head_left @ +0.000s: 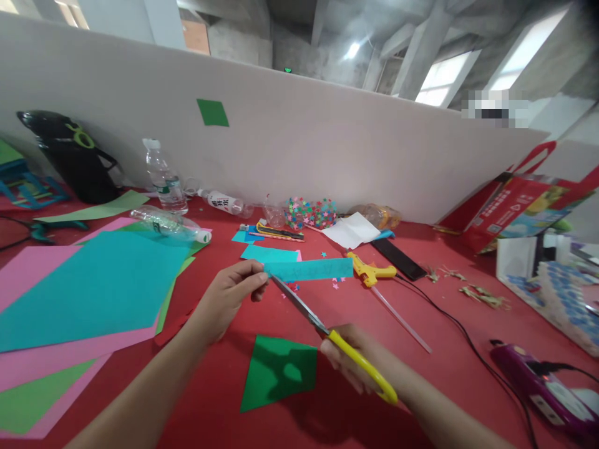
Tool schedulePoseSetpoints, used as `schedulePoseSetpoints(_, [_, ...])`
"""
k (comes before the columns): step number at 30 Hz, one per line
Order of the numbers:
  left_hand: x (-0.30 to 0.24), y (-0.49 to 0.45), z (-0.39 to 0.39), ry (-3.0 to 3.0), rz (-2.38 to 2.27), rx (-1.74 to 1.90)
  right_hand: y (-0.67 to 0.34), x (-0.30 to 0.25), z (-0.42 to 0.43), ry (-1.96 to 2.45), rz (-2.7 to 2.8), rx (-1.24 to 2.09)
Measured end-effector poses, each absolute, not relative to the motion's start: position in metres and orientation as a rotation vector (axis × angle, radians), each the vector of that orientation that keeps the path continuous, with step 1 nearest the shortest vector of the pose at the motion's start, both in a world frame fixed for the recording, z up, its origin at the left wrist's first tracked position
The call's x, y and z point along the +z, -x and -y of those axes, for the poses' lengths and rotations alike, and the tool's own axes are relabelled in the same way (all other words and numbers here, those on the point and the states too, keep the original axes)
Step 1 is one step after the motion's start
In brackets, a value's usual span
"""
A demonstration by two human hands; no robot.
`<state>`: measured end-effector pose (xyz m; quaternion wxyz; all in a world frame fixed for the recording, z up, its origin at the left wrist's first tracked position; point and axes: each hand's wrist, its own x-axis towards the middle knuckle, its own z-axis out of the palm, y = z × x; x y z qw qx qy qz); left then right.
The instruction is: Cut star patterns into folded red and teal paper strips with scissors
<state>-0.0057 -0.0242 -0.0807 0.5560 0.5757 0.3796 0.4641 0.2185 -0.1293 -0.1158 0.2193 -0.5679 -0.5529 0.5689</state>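
In the head view, the left hand (229, 293) pinches a blue strip (313, 270) between the table's (210, 393) near and far edges; the right hand (344, 349) grips scissors (322, 325), tips at the pinched end. The strip looks largely uncut.

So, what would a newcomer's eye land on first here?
Probably the yellow-handled scissors in the right hand, front and center, their tips at the blue strip held in the left hand. Next, the large blue sheet at the left, lying over pink and green paper. Then the cluster of multicolored stars farther back, by the white partition.
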Motion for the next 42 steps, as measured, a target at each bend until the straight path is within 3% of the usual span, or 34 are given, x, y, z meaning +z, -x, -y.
schedulePoseSetpoints(42, [-0.088, 0.013, 0.018, -1.346, -0.934, 0.999, -0.220, -0.106, 0.121, 1.499, 1.580, 1.679])
